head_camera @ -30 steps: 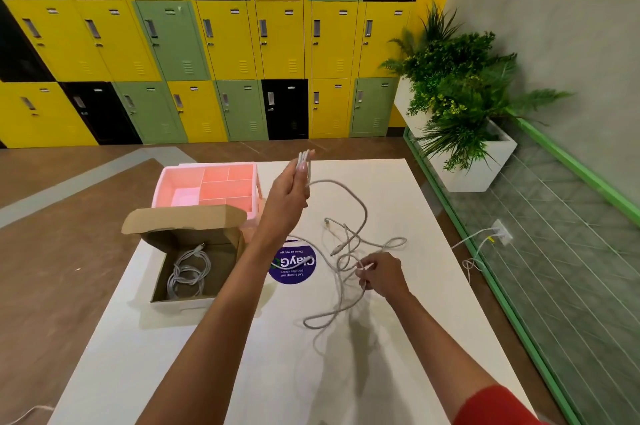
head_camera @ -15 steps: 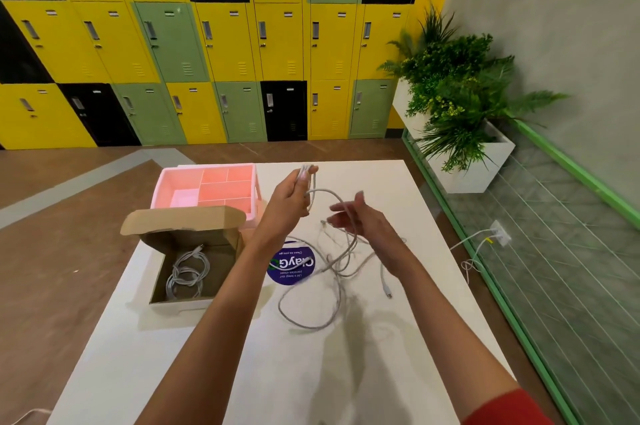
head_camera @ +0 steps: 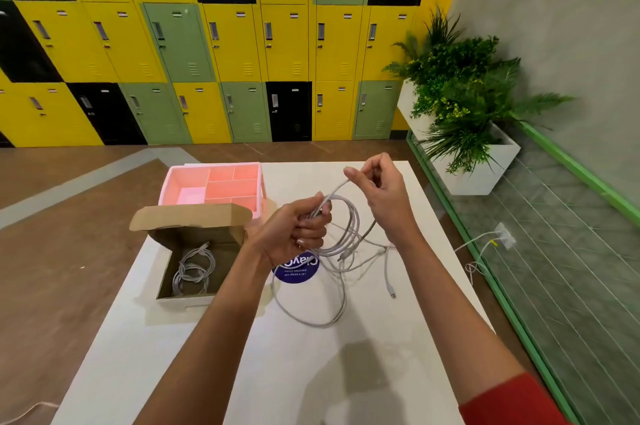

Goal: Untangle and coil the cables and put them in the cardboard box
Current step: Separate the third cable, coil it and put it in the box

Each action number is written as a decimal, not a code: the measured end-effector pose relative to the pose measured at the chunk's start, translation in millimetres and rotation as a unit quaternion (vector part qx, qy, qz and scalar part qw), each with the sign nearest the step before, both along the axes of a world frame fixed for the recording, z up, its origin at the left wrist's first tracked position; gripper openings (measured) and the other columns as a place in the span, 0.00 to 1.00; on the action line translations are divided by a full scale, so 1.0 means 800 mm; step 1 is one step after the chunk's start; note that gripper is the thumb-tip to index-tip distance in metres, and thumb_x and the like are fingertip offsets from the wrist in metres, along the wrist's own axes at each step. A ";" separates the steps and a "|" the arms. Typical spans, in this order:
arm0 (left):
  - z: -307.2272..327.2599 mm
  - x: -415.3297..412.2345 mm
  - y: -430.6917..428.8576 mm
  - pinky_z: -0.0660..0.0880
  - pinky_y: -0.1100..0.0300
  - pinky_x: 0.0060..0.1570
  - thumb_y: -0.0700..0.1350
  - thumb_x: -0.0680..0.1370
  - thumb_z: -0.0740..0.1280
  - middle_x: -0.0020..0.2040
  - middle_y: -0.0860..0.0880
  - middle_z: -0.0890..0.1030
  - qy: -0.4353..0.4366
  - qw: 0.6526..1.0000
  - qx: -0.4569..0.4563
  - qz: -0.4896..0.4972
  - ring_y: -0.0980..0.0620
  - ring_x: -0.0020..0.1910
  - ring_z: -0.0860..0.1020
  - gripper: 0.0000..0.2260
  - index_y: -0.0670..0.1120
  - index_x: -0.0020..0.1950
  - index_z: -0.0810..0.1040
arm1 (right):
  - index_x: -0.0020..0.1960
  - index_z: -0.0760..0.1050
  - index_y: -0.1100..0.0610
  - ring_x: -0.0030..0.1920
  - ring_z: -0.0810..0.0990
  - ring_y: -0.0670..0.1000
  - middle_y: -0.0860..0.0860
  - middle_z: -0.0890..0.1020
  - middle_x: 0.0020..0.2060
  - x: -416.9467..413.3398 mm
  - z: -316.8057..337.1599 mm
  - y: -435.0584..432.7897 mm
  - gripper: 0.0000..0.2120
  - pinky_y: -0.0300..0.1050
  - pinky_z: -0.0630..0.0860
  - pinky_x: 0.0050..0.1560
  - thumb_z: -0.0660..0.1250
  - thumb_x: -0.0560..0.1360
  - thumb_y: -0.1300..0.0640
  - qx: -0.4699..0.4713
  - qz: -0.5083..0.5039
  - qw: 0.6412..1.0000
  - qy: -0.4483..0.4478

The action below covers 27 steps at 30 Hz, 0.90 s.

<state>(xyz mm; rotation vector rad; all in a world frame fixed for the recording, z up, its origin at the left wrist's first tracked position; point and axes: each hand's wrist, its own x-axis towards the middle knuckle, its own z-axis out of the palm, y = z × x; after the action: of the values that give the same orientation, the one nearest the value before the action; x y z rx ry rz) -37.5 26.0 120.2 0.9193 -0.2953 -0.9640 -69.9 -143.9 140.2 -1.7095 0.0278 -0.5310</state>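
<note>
Above the white desk (head_camera: 311,372), the left hand (head_camera: 298,230) gripped several loops of a grey cable (head_camera: 348,227), its fingers (head_camera: 311,224) curled tight round the bundle. The right hand (head_camera: 384,196), raised just beside it, pinched a strand of the same cable between thumb and fingertips. The rest of the cable trailed loosely onto the desk, partly across a round blue sticker (head_camera: 294,275), with one connector (head_camera: 392,293) lying free. At the left stood the open cardboard box (head_camera: 180,300) holding coiled cables (head_camera: 194,268); a pink divided tray (head_camera: 167,184) sat touching it behind.
</note>
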 end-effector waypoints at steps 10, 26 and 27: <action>0.019 -0.002 -0.001 0.56 0.70 0.15 0.48 0.80 0.54 0.26 0.54 0.54 0.051 0.993 -0.100 0.019 0.59 0.20 0.50 0.16 0.47 0.33 0.68 | 0.44 0.79 0.58 0.26 0.55 0.46 0.49 0.57 0.26 -0.020 0.007 -0.001 0.26 0.38 0.53 0.27 0.56 0.74 0.37 0.027 0.200 0.964 0.171; 0.019 -0.016 -0.006 0.65 0.69 0.23 0.49 0.83 0.50 0.25 0.53 0.56 0.055 0.986 -0.141 0.063 0.59 0.21 0.53 0.17 0.45 0.37 0.66 | 0.38 0.70 0.54 0.25 0.56 0.44 0.45 0.60 0.24 -0.027 0.000 0.015 0.17 0.35 0.55 0.26 0.55 0.82 0.48 0.094 0.159 0.971 0.153; 0.019 -0.017 -0.007 0.63 0.69 0.21 0.49 0.83 0.50 0.24 0.54 0.57 0.052 0.986 -0.140 0.067 0.59 0.21 0.52 0.17 0.45 0.36 0.66 | 0.39 0.70 0.54 0.25 0.56 0.44 0.46 0.60 0.24 -0.027 0.000 0.017 0.17 0.36 0.55 0.26 0.55 0.82 0.48 0.075 0.144 0.975 0.152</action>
<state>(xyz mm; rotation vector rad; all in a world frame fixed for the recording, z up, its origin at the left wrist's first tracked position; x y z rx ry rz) -51.3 20.7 135.5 0.6215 -0.2690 -0.8182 -91.4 -130.5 140.1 -1.5974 0.0374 -0.0477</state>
